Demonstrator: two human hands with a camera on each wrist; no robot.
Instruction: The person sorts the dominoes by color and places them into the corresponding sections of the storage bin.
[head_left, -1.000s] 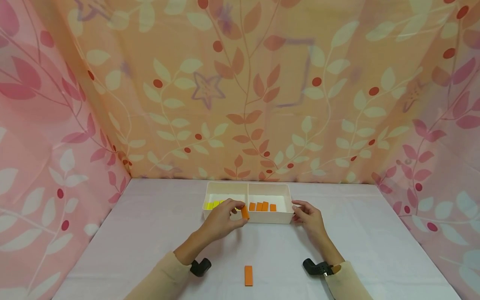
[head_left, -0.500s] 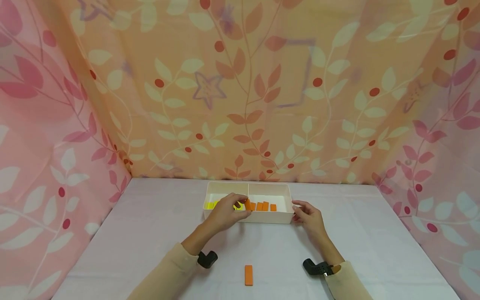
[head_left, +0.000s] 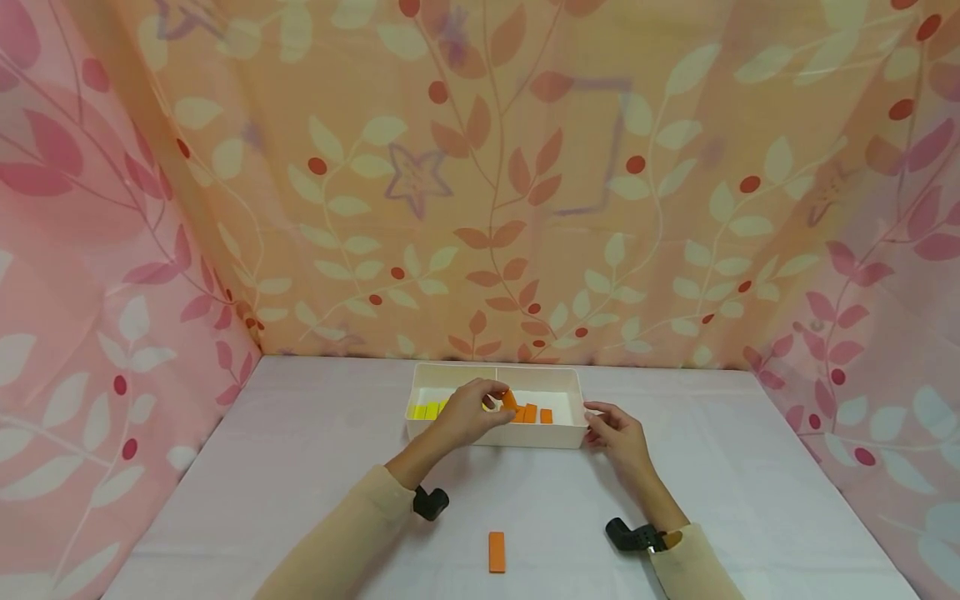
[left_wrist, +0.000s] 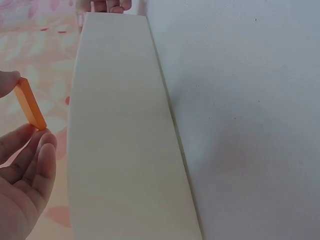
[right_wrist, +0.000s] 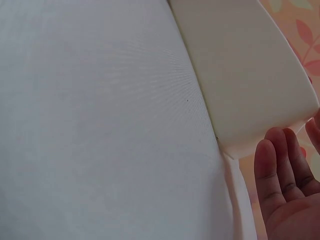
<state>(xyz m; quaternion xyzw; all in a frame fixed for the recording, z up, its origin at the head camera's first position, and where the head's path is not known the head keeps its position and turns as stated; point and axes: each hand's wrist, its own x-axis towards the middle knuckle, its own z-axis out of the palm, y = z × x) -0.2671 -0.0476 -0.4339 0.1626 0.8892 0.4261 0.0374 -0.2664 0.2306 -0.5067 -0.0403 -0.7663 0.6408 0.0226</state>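
My left hand pinches an orange rectangular block between thumb and fingertips, above the right compartment of a white two-part box. In the left wrist view the same orange block stands tilted between thumb and fingers, beyond the box wall. With fairly straight fingers, my right hand touches the box's right end; these fingers lie against its corner in the right wrist view. Several orange blocks stand in the right compartment, partly behind my left hand. Several yellow blocks stand in the left one.
One more orange block lies flat on the white tablecloth near the front, between my forearms. Behind the table hangs a leaf-patterned cloth, with pink cloths at both sides. A divider splits the box.
My left hand has moved right and slightly away from me, carrying the orange block from near the divider to over the right compartment. The right hand has stayed at the box's end.
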